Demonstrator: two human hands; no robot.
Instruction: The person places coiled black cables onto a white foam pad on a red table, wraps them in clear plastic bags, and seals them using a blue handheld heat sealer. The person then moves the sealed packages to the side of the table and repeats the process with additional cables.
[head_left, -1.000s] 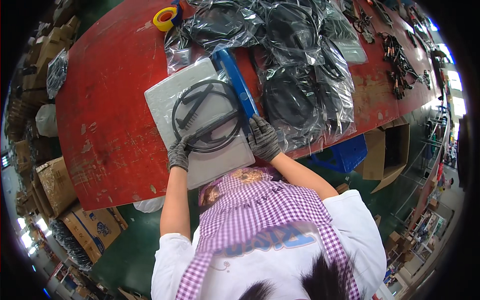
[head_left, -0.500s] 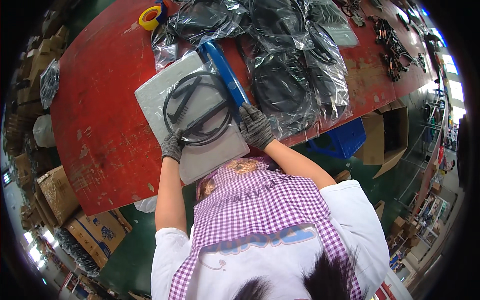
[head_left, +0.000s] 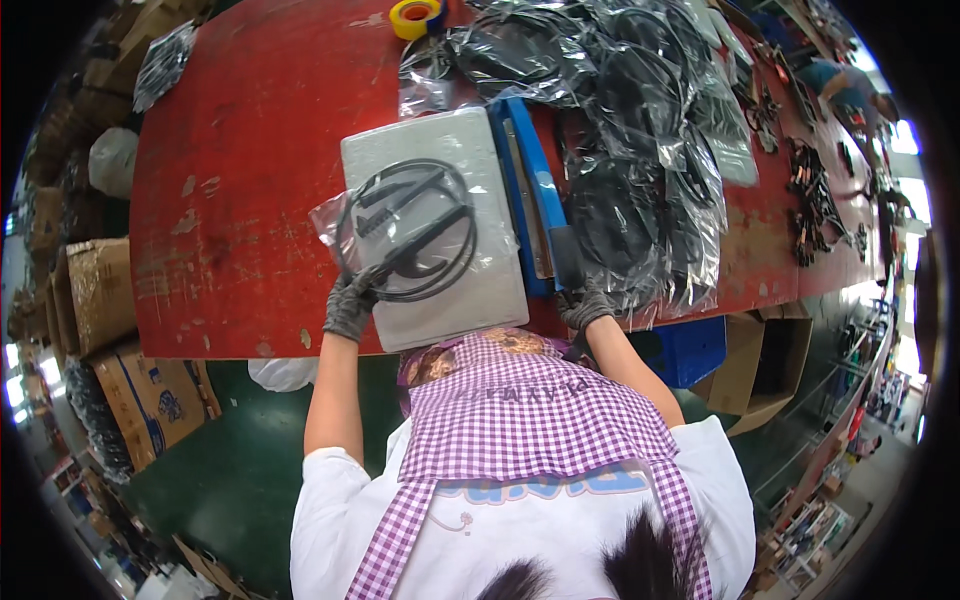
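A clear plastic bag with a coiled black cable and black strip-like parts [head_left: 440, 228] lies over a white foam slab [head_left: 485, 318]. My left hand [head_left: 350, 303], in a grey glove, is closed on the bag's lower left edge. Right of the slab stands a blue heat sealer [head_left: 548, 195], its arm raised off its base. My right hand [head_left: 588, 304], gloved too, grips the near end of the sealer's black handle [head_left: 567, 258]. The bag lies apart from the sealer; its loose clear edge sticks out past the slab's left side.
Several bagged black cables [head_left: 625, 170] are heaped right of the sealer. A yellow tape roll [head_left: 415, 16] sits at the far edge. Loose black cables [head_left: 815, 205] lie on the red table [head_left: 240, 220] at the right. A cardboard box [head_left: 755, 365] and blue stool [head_left: 692, 350] stand below. Another person [head_left: 848, 88] bends far right.
The sealer's arm has come up from its base. The bag has shifted left, away from the sealer, with my left hand on it. My right hand has moved to the handle's near end.
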